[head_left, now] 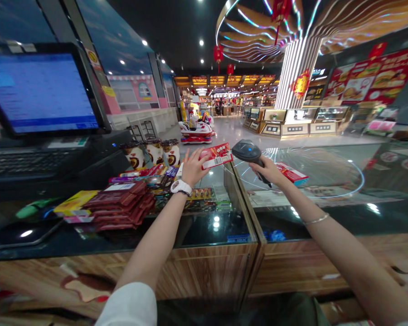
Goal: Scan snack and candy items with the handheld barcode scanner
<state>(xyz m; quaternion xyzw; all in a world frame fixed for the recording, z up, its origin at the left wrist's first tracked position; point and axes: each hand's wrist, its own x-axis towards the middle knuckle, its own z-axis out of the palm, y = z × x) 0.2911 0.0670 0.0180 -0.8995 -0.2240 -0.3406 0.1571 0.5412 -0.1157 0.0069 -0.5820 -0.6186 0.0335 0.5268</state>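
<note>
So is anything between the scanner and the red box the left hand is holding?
Nothing visible is in the way. The scanner in the right hand is close beside the red box in the left hand; another red box lies to the right.

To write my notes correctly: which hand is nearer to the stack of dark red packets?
Left. The left hand, holding a red box, is beyond the packet stack and to its right; the right hand, gripping the scanner, is farther right.
</note>
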